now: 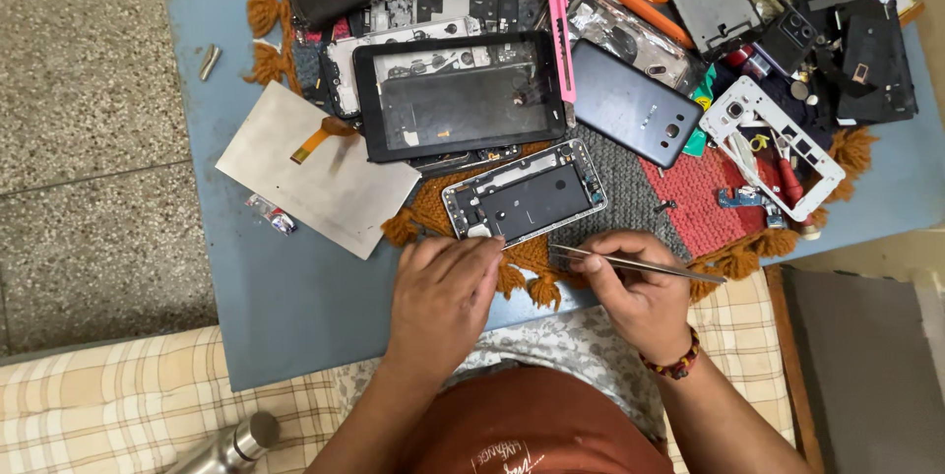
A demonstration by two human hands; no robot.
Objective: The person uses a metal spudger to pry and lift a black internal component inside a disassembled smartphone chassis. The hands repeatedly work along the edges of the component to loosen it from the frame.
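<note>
At the far left of the blue surface (295, 287) lies a small metal bit (209, 61) on its own, and nearer in a bare grey display panel (325, 179) with an orange ribbon cable (317, 137) curling off its top edge; a scrap of clear wrapper (272, 215) sits just beside its lower corner. Next comes the black tablet frame (461, 92), lying flat on a heap of phone parts, with a pink utility knife (559, 26) along its right edge. Just below it, on the woven mat (679, 200), is the opened phone chassis (524, 194) I am working on, tilted a little and showing its black inner plate. My left hand (445, 299) lies palm down with the fingers curled, its fingertips touching the chassis's near corner to steady it; it grips nothing. My right hand (638, 295) is closed around steel tweezers (630, 261), whose tips point left toward that same lower edge, close but not yet in the frame. I judge this to be the picking stage: the next move calls for a fine, steady reach with the tips into the chassis while the left hand keeps it from sliding. Further right lie a dark phone back cover (630, 100) and a white mid-frame (778, 144).
</note>
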